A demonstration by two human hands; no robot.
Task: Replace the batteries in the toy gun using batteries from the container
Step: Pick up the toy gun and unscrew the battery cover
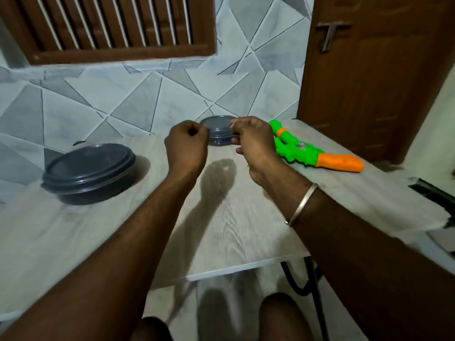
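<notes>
A green and orange toy gun (pixel 307 150) lies on the light wooden table (pixel 234 217) at the right, orange grip toward me. A small round container (pixel 219 132) with a dark lid stands at the table's far edge, partly hidden between my hands. My left hand (pixel 187 146) hovers just left of it, curled into a fist with nothing seen in it. Just right of the container is my right hand (pixel 253 141), fingers curled and thumb and forefinger near the lid's rim; whether they touch it is unclear. A metal bangle (pixel 301 204) circles my right wrist.
A larger dark round container (pixel 89 172) with its lid on sits at the table's left. A tiled wall stands right behind the table, and a brown door (pixel 369 70) at the right. A dark object (pixel 433 193) lies at the right edge. My knees show below the table's front edge.
</notes>
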